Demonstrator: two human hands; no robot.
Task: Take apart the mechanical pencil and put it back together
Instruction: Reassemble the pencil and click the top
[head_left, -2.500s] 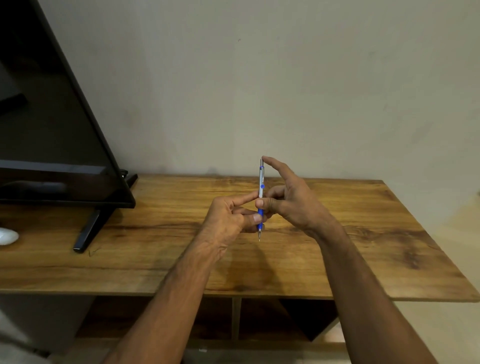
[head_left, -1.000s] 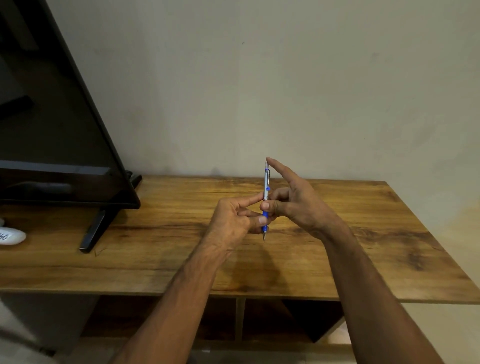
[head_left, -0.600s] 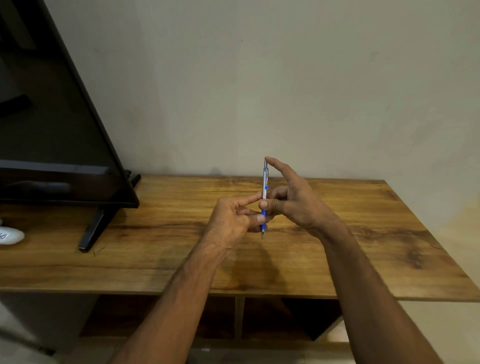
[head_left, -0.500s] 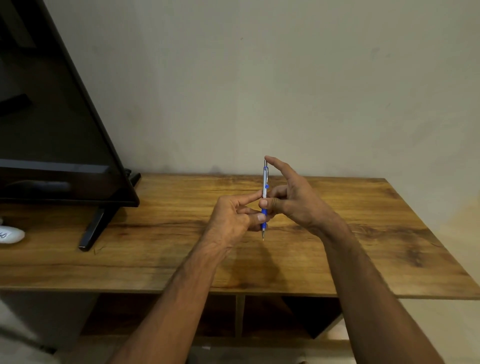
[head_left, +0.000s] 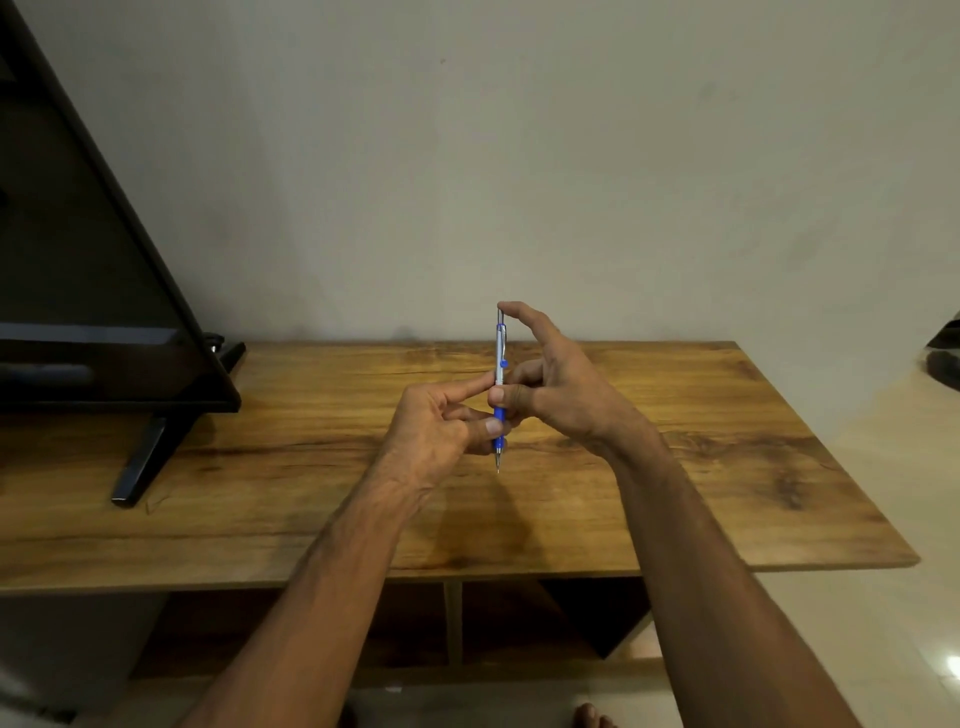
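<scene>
Wooden table (head_left: 675, 467) below. I note pencil (head_left: 500, 364) upright; left hand (head_left: 436, 431) pinches grip, right hand (head_left: 561, 395) pinches barrel, likely for unscrewing.

Both hands (head_left: 511, 410) hold the mechanical pencil (head_left: 500, 384) upright above the table (head_left: 727, 441).

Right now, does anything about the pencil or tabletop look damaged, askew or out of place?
Nothing stands out. The mechanical pencil is upright, tip down and looks whole above the table; the left hand pinches its blue grip, the right hand its barrel.
</scene>
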